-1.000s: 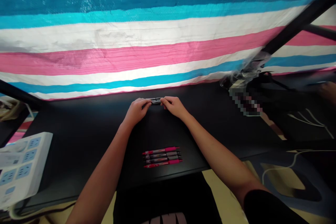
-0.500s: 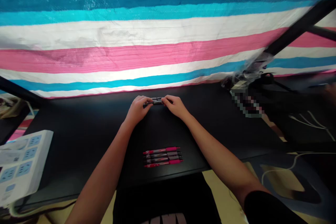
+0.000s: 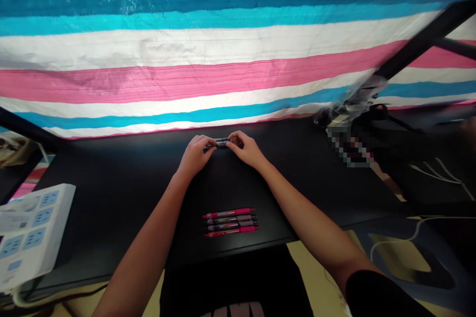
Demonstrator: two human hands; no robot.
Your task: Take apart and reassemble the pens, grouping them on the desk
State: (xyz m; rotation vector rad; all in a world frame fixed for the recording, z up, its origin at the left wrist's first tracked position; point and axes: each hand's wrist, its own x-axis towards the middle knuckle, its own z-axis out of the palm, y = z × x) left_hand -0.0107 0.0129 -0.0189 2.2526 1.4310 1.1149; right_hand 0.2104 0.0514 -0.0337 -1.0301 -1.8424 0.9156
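Off to the left of the grip, a white power strip [image 3: 29, 230] sits at the black table's [image 3: 111, 183] edge, unmoved. The left hand [image 3: 195, 154] pinches one end of a small bundle of dark pens [image 3: 221, 143], fingers closed on it, much as half a second ago. The right hand [image 3: 247, 149] holds the other end; its fingers have crept slightly leftward, narrowing the gap between the hands. Nearer the person than the grip, four pink and dark pens [image 3: 230, 222] lie side by side, unchanged.
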